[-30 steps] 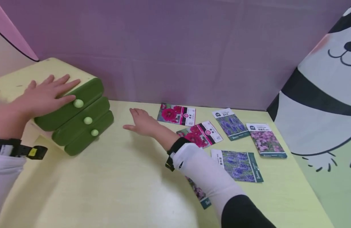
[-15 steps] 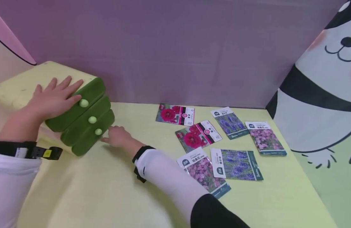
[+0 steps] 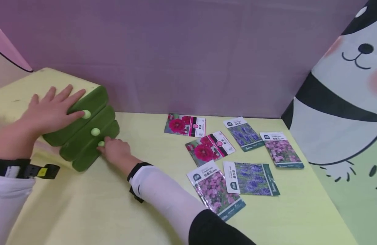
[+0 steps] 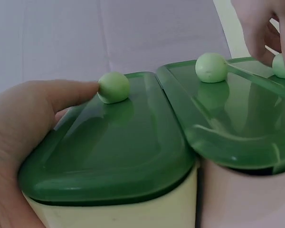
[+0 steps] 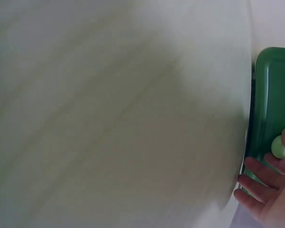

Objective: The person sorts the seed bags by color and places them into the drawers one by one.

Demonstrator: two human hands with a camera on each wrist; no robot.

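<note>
A small cabinet (image 3: 14, 93) with a cream body and three green drawer fronts stands at the left of the table. My left hand (image 3: 53, 110) rests on its top with fingers spread. In the left wrist view, the left thumb touches the top drawer's round pale green knob (image 4: 113, 87). The middle knob (image 3: 95, 131) is untouched. At the lowest drawer front (image 3: 85, 158), my right hand (image 3: 116, 151) pinches the bottom knob (image 5: 278, 147) between thumb and finger. In the right wrist view, its other fingers spread near the drawer edge.
Several flower seed packets lie on the right half of the table (image 3: 130, 217): red-flower packets (image 3: 203, 152) behind, purple-flower ones (image 3: 254, 178) and pink-flower ones (image 3: 217, 190) nearer or farther right. A purple cloth (image 3: 182, 58) hangs behind the table.
My right hand has moved left across the table to the lowest drawer and taken hold of its knob. My left hand stays on the cabinet top.
</note>
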